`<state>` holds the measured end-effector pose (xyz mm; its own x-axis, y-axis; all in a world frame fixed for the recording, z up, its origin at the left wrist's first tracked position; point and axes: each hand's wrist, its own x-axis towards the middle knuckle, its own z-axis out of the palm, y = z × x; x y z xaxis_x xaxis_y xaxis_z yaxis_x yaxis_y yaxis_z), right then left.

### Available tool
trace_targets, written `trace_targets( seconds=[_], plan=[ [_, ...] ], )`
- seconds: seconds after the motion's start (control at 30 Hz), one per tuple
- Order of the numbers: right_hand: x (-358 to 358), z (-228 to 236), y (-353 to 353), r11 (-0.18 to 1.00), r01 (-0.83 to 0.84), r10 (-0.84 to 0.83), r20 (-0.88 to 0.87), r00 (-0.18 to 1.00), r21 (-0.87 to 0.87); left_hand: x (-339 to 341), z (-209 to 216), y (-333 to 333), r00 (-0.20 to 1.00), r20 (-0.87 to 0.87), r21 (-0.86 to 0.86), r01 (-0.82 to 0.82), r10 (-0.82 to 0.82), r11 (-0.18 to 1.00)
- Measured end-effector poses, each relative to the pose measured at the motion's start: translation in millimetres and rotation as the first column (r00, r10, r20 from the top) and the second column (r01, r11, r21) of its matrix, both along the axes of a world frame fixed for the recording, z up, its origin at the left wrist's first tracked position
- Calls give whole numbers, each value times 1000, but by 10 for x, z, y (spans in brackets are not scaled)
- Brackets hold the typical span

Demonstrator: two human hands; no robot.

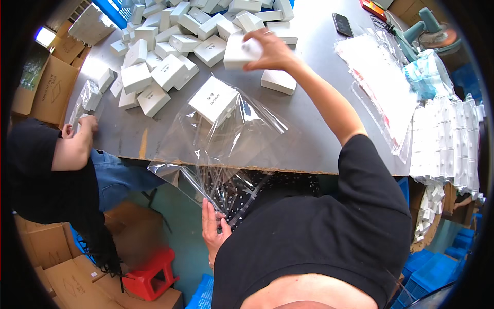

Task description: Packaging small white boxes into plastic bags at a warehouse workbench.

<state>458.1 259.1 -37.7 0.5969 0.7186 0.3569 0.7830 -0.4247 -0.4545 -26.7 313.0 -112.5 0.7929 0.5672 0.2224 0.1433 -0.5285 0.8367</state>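
My left hand (214, 229) pinches the gathered near end of a clear plastic bag (226, 149) at the table's front edge. The bag spreads over the edge onto the grey table, crinkled and shiny. A small white box (213, 100) lies at its far end; whether it is inside or under the film I cannot tell. My right hand (270, 50) is stretched out to the pile and grips another white box (237, 53) between thumb and fingers. Just below that hand a further white box (278, 81) rests on the table.
Many white boxes (167, 72) are heaped at the far side, some by a blue crate (110, 13). A phone (342, 24), flat plastic bags (378, 77) and a tape dispenser (427, 31) lie right. At left, a co-worker's hand (88, 122) handles wrapped boxes. A red stool (150, 275) stands below.
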Motion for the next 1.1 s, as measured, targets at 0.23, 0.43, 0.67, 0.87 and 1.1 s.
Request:
trace_targets(
  seconds=[0.23, 0.43, 0.67, 0.87, 1.1],
  plan=[
    [-363, -522, -1085, 973, 214, -214, -6, 977, 92, 74, 115, 62, 996, 43, 53, 77, -79, 996],
    [-981, -234, -1500, 912, 110, 8, -286, 958, 395, 261, 406, 38, 992, 53, 179, 99, -110, 979],
    [-2304, -214, -1004, 855, -265, 503, -590, 631, 445, 390, 608, -19, 990, 66, 118, 118, -126, 986],
    [-2258, -482, 166, 941, -194, 149, 175, 973, 278, 465, 401, -88, 908, 146, 226, 355, -392, 907],
    [-2018, -664, 403, 988, -124, 113, 118, 987, 92, 736, 254, -61, 912, 145, 242, 342, -383, 908]
  ],
)
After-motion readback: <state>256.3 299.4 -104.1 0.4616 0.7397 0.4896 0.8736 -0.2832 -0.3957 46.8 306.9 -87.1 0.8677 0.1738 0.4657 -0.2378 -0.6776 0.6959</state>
